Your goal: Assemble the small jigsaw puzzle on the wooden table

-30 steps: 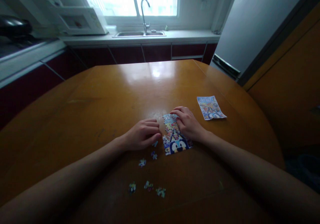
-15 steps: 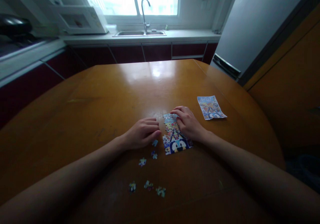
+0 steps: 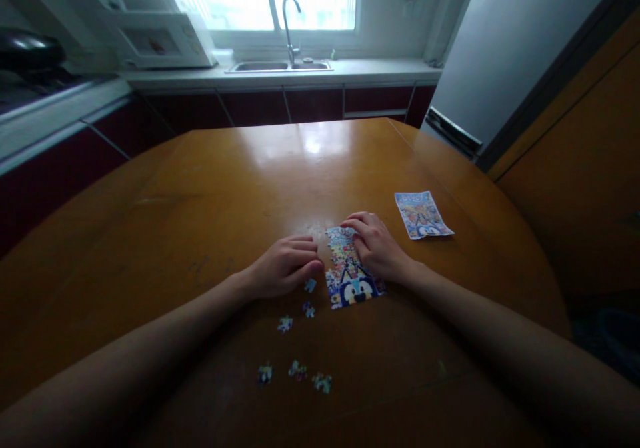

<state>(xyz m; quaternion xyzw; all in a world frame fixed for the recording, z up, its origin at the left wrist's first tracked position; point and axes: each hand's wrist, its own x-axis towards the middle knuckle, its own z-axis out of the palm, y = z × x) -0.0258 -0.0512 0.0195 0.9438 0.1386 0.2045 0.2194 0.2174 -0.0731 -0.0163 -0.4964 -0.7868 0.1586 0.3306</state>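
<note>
A partly assembled jigsaw puzzle [image 3: 356, 288] lies flat on the table, a blue cartoon dog's face along its lower part and an uneven left edge. My right hand [image 3: 376, 245] rests over its upper right side, fingers apart and bent toward the top edge, covering part of the picture. Beside the left edge, my left hand [image 3: 287, 266] has its fingers curled together with the thumb near them; whatever may be in them is hidden. Just below that thumb lies a light-blue puzzle piece [image 3: 311, 285]. Several loose pieces, among them one puzzle piece [image 3: 285, 324], are scattered nearer to me.
A creased picture sheet [image 3: 424, 216] with a matching dog image lies right of the puzzle on the wooden table [image 3: 225, 181]. Beyond the table are a counter with a sink [image 3: 263, 67], a microwave [image 3: 157, 40] and a refrigerator [image 3: 505, 48].
My left thumb has shifted very slightly right, toward the puzzle's edge. My right hand, the puzzle and the loose pieces stay where they were.
</note>
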